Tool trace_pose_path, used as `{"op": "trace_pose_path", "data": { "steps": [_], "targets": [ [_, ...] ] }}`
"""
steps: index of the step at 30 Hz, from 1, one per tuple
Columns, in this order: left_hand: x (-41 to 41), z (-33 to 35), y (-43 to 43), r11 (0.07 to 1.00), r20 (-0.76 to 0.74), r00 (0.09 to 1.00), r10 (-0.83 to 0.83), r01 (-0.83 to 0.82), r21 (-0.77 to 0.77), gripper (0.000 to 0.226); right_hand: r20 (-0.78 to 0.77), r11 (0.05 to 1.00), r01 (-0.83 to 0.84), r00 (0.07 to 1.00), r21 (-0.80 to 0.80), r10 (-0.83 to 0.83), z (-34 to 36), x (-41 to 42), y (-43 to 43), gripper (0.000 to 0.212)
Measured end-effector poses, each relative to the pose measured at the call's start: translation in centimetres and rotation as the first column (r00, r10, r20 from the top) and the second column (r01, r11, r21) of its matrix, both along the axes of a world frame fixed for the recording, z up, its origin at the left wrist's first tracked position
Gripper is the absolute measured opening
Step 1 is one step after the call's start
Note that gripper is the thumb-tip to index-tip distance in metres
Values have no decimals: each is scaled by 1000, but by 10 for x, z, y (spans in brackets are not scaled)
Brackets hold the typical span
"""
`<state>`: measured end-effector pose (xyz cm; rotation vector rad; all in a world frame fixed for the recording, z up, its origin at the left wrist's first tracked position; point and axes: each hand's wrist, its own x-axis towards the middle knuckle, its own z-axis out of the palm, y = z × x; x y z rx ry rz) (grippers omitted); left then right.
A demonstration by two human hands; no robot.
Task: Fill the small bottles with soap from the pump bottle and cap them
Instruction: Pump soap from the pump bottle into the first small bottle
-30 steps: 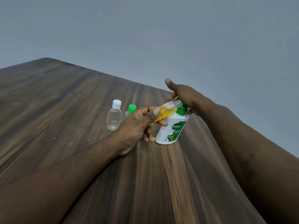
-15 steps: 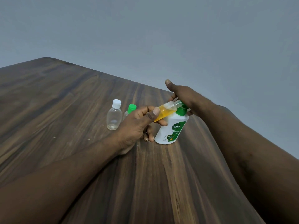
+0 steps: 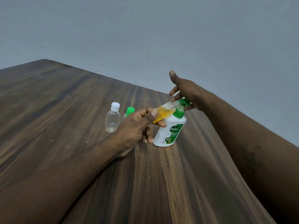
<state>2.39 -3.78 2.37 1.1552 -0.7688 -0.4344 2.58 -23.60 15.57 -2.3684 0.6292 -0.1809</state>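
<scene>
A white pump bottle [image 3: 169,131] with a green pump head [image 3: 182,104] stands on the wooden table [image 3: 64,110]. My left hand [image 3: 137,126] pinches a small clear bottle [image 3: 165,110], tilted, partly filled with orange soap, its open neck at the pump spout. My right hand [image 3: 184,89] rests on the pump head with fingers straight and thumb raised. An empty clear bottle with a white cap [image 3: 112,118] stands to the left. Beside it a green-capped bottle [image 3: 129,111] is mostly hidden behind my left hand.
The table's far edge [image 3: 145,86] runs diagonally just behind the bottles, with a grey wall beyond. Both forearms stretch across the near part of the table.
The pump head has risen a little under my right hand. The small bottle stays at the spout.
</scene>
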Motion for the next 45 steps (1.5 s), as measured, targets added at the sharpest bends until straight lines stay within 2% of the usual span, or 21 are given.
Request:
{"op": "trace_pose_path", "data": {
  "steps": [5,10,19,27,34,41,45],
  "targets": [
    [1,-3,2,1000,-11,1000,-1,1,-2,42,-53,997,-29,998,-72,26,-25,4,3,74],
    [2,-4,1,1000,-16,1000,7,-7,6,36,-29,995,-26,999,-92,23,-27,7,2,75],
    [1,-2,-1,1000,3,1000,-2,2,-2,43,16,999,-20,1000,-29,21,3,0,3,86],
    [1,-2,1,1000,-9,1000,2,-2,-4,36,-40,998,-16,999,-54,14,-22,1,4,82],
    [1,-2,2,1000,-8,1000,-2,2,14,42,8,997,0,1000,-78,0,-23,1,6,82],
    [0,0,1,1000,3,1000,-14,14,-7,45,34,1000,-17,999,23,16,-1,-3,6,87],
    [0,1,0,1000,6,1000,-8,8,-4,43,24,1000,-11,1000,-20,11,-10,-1,4,81]
  ]
}}
